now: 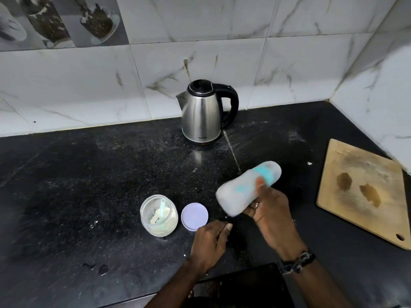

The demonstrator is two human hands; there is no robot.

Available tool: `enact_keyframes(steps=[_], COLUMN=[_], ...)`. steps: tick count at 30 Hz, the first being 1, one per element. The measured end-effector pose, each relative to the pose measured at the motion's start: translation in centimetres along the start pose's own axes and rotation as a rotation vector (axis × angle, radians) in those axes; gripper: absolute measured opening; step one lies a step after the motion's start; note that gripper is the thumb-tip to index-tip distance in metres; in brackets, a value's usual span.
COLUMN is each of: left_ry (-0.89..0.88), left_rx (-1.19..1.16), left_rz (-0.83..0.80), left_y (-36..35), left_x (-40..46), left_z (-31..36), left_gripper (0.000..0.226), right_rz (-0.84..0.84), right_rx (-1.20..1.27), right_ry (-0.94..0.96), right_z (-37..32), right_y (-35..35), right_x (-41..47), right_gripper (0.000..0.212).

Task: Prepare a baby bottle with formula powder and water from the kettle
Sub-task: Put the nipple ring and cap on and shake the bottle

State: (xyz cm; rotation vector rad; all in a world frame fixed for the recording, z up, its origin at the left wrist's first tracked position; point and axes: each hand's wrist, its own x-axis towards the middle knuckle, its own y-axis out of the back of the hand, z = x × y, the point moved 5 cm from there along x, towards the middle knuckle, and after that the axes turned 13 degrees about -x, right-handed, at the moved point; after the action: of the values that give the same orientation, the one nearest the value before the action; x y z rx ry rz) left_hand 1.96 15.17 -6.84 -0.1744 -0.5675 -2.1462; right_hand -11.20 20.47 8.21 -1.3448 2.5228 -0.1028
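Head view, places as on a clock face laid over the frame
Counter: a black speckled countertop point(89, 185) with pale powder dust and smears, backed by white marbled wall tiles point(77, 85).
Kettle: a steel kettle point(203, 113) with black lid and handle stands upright at 12 o'clock, against the wall, handle toward 3 o'clock.
Baby bottle: the baby bottle point(246, 187) is motion-blurred, held above the counter just right of centre, tilted with its teal collar and cap toward 1 o'clock and its base toward 7 o'clock; contents look milky white.
Right hand: the right hand point(269, 210) wraps its fingers closed around the bottle's lower body; a dark bracelet sits at the wrist.
Left hand: the left hand point(209, 243), at 6 o'clock, has fingers curled loosely and holds nothing, low over the counter.
Formula jar: an open clear jar point(159, 215) of pale powder at 7 o'clock, a light scoop point(162, 206) standing inside.
Lid: a lilac lid point(194, 216) lies flat just beside the jar, toward the left hand.
Cutting board: a worn wooden cutting board point(364, 192) lies at 3 o'clock.
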Motion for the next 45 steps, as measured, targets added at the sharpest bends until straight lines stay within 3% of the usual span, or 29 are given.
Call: enact_keyframes(steps=[3, 5, 7, 9, 11, 16, 19, 24, 27, 31, 34, 35, 39, 41, 43, 45], left_ry=[0.021, 0.030, 0.010, -0.001, -0.010, -0.009, -0.001, 0.004, 0.013, -0.005, 0.012, 0.014, -0.006, -0.020, -0.036, -0.037], left_rx=[0.003, 0.010, 0.004, 0.001, 0.003, 0.017, 0.012, 0.027, 0.026, 0.033, 0.027, 0.015, 0.015, 0.022, 0.013, 0.000], left_rz=[0.007, -0.008, -0.014, -0.012, 0.000, -0.009, 0.006, -0.011, -0.002, -0.008, -0.004, -0.003, -0.013, -0.007, 0.012, 0.010], left_y=[0.1, 0.0, 0.0, 0.0, 0.2, 0.1, 0.1, 0.0, 0.1, 0.1, 0.2, 0.2, 0.1, 0.1, 0.3, 0.4], left_x=[-0.3, -0.3, 0.0, 0.0, -0.2, 0.1, -0.2, 0.0, -0.2, 0.1, -0.2, -0.3, 0.1, 0.1, -0.1, 0.0], left_z=[-0.8, -0.8, -0.1, 0.2, 0.0, 0.0, -0.3, -0.2, -0.5, 0.0, -0.6, -0.8, 0.0, 0.1, 0.2, 0.4], left_gripper=[0.020, 0.027, 0.036, 0.037, 0.034, 0.037, 0.032, 0.034, 0.021, 0.034, 0.026, 0.025, 0.035, 0.035, 0.031, 0.030], right_rz=[-0.032, -0.102, -0.090, -0.023, -0.048, -0.086, -0.046, -0.097, -0.054, -0.098, -0.052, -0.077, -0.074, 0.003, -0.034, -0.071], right_rx=[-0.185, -0.091, 0.027, -0.132, -0.259, 0.013, -0.258, 0.031, -0.205, -0.007, -0.243, -0.270, -0.005, -0.181, -0.320, -0.158], right_ry=[0.051, 0.029, 0.022, 0.050, 0.128, 0.068, 0.108, 0.034, 0.095, 0.092, 0.139, 0.146, 0.090, 0.113, 0.161, 0.123], right_z=[0.5, 0.8, 0.9, 0.2, -0.5, -0.2, -0.3, 0.4, -0.3, -0.3, -0.6, -0.5, -0.1, -0.1, -0.3, 0.0], right_y=[0.3, -0.1, 0.0, 0.5, 0.7, 0.6, 0.9, 0.4, 0.7, 0.3, 0.5, 0.7, 1.0, 1.7, 1.6, 2.0], right_x=[0.2, -0.1, -0.1, 0.5, 0.6, 0.5, 0.5, 0.2, 0.2, -0.1, 0.2, 0.1, 0.1, 0.5, 0.2, 0.1], right_gripper=[0.050, 0.072, 0.080, 0.084, 0.077, 0.064, 0.060, 0.066, 0.054, 0.065, 0.042, 0.044, 0.078, 0.069, 0.053, 0.062])
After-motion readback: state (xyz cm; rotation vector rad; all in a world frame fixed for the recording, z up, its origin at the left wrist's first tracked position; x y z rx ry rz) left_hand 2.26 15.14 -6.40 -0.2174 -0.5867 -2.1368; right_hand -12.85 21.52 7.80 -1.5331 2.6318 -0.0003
